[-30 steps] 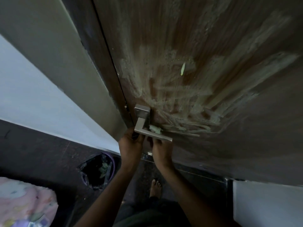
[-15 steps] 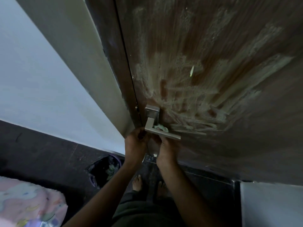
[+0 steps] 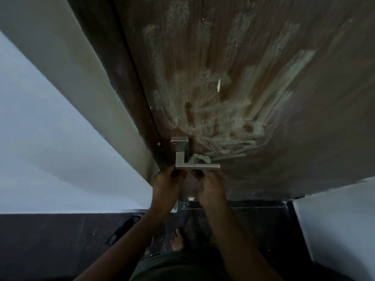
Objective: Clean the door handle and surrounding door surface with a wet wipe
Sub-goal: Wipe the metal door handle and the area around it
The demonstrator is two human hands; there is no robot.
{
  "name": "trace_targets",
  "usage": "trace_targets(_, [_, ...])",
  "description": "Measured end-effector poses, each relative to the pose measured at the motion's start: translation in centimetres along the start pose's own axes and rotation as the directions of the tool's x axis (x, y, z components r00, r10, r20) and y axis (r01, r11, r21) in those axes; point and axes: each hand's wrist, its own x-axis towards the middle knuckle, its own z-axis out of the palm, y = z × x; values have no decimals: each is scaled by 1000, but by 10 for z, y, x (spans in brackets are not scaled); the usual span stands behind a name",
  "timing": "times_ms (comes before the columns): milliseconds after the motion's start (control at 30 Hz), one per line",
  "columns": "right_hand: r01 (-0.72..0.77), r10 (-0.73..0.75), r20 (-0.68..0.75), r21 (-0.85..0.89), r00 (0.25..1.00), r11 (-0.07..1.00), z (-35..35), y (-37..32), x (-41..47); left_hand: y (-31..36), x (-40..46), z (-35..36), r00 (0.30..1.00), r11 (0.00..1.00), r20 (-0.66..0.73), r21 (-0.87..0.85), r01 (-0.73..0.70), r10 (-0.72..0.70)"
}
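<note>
Nothing readable shows — the door [image 3: 263, 98] carries only pale smears, perhaps too dim for any lettering.

Both forearms are bare from the lower edge of the view up to the wrists, with no sleeve, watch or band on them. The left hand [image 3: 166, 184] and the right hand [image 3: 211, 185] wear no gloves, and no rings show in the dim light. Below the arms a dark garment [image 3: 178, 264], greenish-black and loose, covers the lap and legs. One bare foot [image 3: 177, 240] shows beyond its hem, with no shoe or sock.
</note>
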Motion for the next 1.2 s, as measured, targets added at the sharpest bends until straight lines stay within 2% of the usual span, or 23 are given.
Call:
trace_targets(100, [144, -144, -10, 37, 990, 989, -15, -12, 10, -1, 0, 5, 1000, 999, 13, 33, 21, -21])
trace_targets(200, [130, -129, -17, 17, 991, 991, -15, -4, 6, 5, -6, 12, 998, 999, 66, -51, -6, 9])
trace_targets(333, [89, -88, -83, 5, 993, 996, -13, 5, 6, 8, -10, 19, 1000, 1000, 8, 4, -14, 14])
trace_targets(533, [284, -299, -217, -101, 929, 954, -30, -8, 19, 8, -9, 14, 997, 994, -21, 82, -66, 68])
trace_targets(633, [223, -257, -190, -184, 948, 957, -22, 6, 15, 13, -10, 14, 997, 993, 5, 96, -76, 76])
trace_targets(733, [190, -224, -167, -195, 960, 962, -19, 8, 13, 17, -10, 16, 995, 988, 22, 114, -104, 102])
trace_targets(833, [273, -314, -198, -208, 929, 939, -29, -9, 17, 17, -8, 17, 995, 989, 36, 111, -97, 93])
trace_targets(933, [363, -382, -162, -135, 910, 922, -36, -24, 16, 16, -8, 18, 992, 989, 50, 96, -117, 113])
trace_targets(1100, [221, -260, -105, -285, 960, 933, -27, -10, 15, 22, -9, 22, 971, 955, 51, 174, -238, 233])
trace_targets(1200, [246, -282, -116, -257, 952, 935, -27, -16, 13, 23, -8, 21, 961, 936, 48, 217, -278, 274])
